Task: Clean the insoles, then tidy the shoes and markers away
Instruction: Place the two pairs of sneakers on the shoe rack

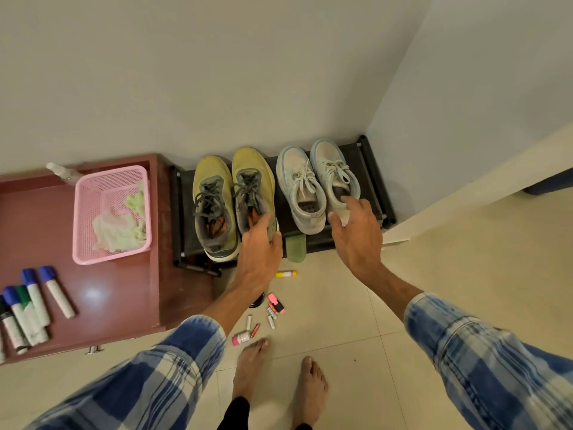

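Two pairs of shoes stand side by side on the black shoe rack, toes to the wall, so this part of the tidying looks nearly done. The left hand takes the heel of the inner yellow shoe: its grip pinches the collar, thumb inside and fingers round the outside, probably to square the shoe with its mate. The right hand rests on the heel of the outer white shoe with its grip spread, likely nudging it back beside the other white shoe.

One green insole lies on the rack's front edge between the pairs, outside any shoe, so it seems not yet refitted. Several markers lie loose on the red table, near a pink basket of crumpled cloths. On the floor, a yellow highlighter, a pink highlighter and some batteries wait to be gathered.
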